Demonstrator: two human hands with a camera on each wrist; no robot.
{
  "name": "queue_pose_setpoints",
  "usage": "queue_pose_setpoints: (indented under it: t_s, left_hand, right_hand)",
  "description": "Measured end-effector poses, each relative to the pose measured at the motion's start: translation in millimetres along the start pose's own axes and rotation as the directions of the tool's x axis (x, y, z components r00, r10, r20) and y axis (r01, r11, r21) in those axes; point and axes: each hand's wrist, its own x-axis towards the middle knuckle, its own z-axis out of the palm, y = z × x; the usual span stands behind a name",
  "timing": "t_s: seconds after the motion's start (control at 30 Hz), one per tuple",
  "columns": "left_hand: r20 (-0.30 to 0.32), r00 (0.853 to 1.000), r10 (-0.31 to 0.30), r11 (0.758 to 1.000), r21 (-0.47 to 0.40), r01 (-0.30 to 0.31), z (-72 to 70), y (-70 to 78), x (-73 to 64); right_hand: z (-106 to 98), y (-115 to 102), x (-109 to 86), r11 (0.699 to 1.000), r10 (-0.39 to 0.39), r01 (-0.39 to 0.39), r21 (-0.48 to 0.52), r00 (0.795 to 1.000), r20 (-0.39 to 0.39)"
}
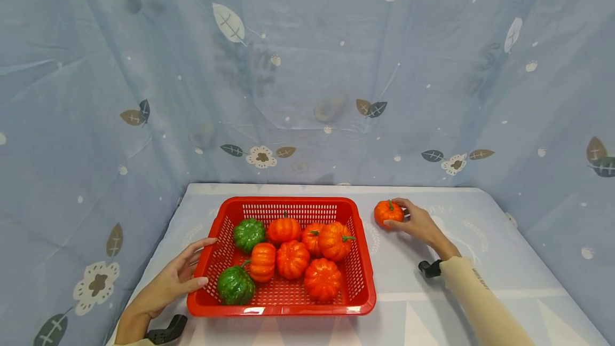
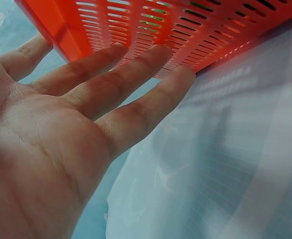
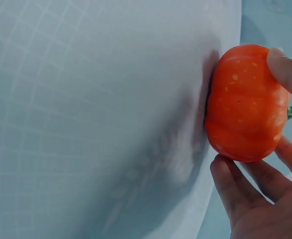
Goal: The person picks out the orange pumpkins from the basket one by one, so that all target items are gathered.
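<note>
At the right, my right hand [image 1: 417, 224] pinches a small orange toy pumpkin [image 1: 388, 213] between thumb and fingers. Its green stem points up, and in the right wrist view the pumpkin [image 3: 246, 103] sits at the table surface. A red plastic basket [image 1: 281, 310] stands left of it, holding several orange pumpkins [image 1: 323, 280] and two green ones, one at the back [image 1: 249, 235] and a streaked one [image 1: 235, 285] in front. Beside the basket's left wall is my left hand [image 1: 175, 276]. Its fingers reach out nearly straight against the slotted wall [image 2: 186, 30].
A pale patterned cloth covers the table [image 1: 408, 308]. Blue floral curtain [image 1: 298, 95] hangs behind and along both sides. A black wrist device [image 1: 430, 268] is by the right sleeve, another [image 1: 168, 330] by the left wrist.
</note>
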Motion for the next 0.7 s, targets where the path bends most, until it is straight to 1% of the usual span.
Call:
queue_pose_setpoints:
  t_s: [0.17, 0.27, 0.43, 0.57, 0.7]
  left_hand:
    - [-0.002, 1.000, -0.006, 1.000, 0.011, 0.006, -0.6, -0.3, 0.5]
    - [-0.003, 1.000, -0.008, 1.000, 0.009, 0.008, -0.7, -0.2, 0.5]
    - [-0.003, 1.000, -0.009, 1.000, 0.002, 0.009, -1.0, -0.5, 0.5]
    - [0.002, 1.000, -0.006, 1.000, -0.004, 0.006, -1.1, -1.0, 0.8]
    - [0.002, 1.000, -0.005, 1.000, -0.001, 0.005, -1.1, -1.4, 1.4]
  right_hand:
    - [2.1, 0.8, 0.4, 1.000, 0.010, -0.009, -0.003, 1.000, 0.004]
    - [1.8, 0.3, 0.5, 1.000, -0.008, 0.008, -0.005, 1.000, 0.002]
    - [-2.6, -2.7, 0.9, 0.999, -0.038, 0.037, -0.024, 0.999, -0.024]
    - [-9.0, -10.1, 0.2, 0.998, -0.060, 0.059, -0.035, 0.998, -0.035]
    - [-14.7, -22.2, -0.4, 0.995, -0.092, 0.089, -0.047, 0.994, -0.056]
